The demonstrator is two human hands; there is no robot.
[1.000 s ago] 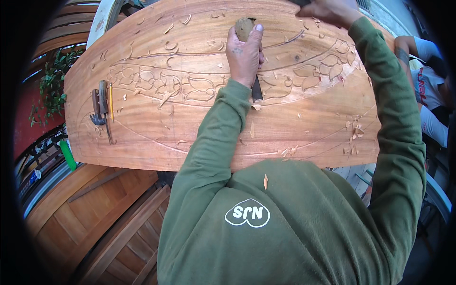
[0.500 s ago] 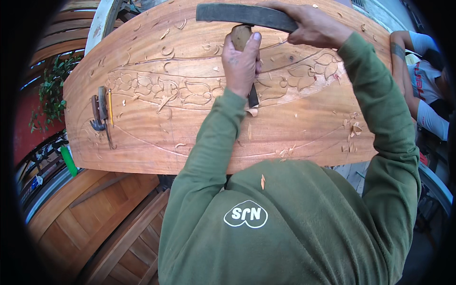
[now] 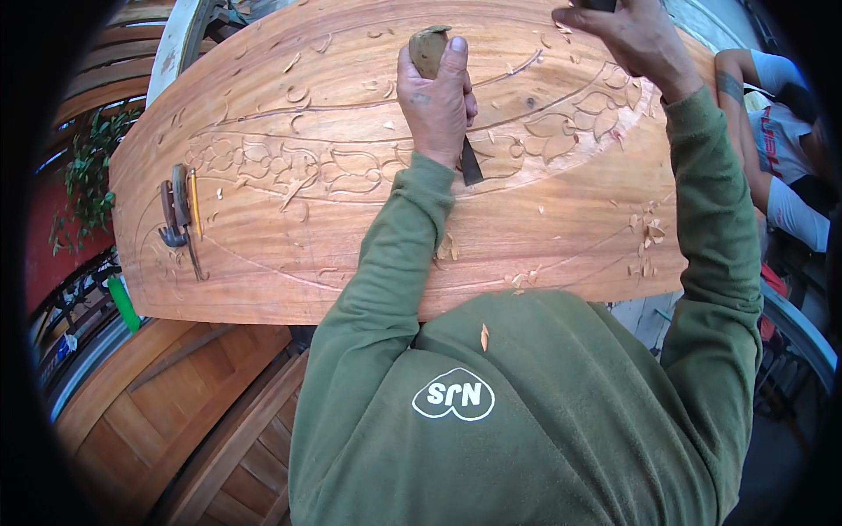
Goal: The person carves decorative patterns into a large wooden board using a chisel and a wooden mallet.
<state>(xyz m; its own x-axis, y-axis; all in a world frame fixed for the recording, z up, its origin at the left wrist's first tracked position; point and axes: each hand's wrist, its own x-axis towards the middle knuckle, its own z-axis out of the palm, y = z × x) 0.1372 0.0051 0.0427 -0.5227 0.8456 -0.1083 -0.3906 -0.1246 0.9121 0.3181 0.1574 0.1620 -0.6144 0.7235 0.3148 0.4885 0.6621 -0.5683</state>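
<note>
Most of the floral band (image 3: 355, 168) across the wooden panel (image 3: 561, 230) looks outlined; the lower curved line (image 3: 254, 261) seems only scored. The left hand (image 3: 434, 110) has its grip closed around a chisel (image 3: 471, 165) over the panel; the right hand (image 3: 638, 39) clasps a dark tool (image 3: 599, 4), mostly out of view.

Well to the left of the left hand (image 3: 436, 105), a yellow pencil (image 3: 196, 203) lies beside two dark-handled hand tools (image 3: 181, 195); farther out on that side are a leafy green plant (image 3: 83, 206), a red surface (image 3: 70, 250) and a bright green object (image 3: 124, 302), kind unclear. Beyond the same hand, to its upper left, a whitish post (image 3: 173, 48) stands near wooden slats (image 3: 110, 66), while below and left of it lie panelled wooden pieces (image 3: 114, 430). Right of the right hand (image 3: 645, 44), another person in a pale top (image 3: 781, 145) is partly visible.
</note>
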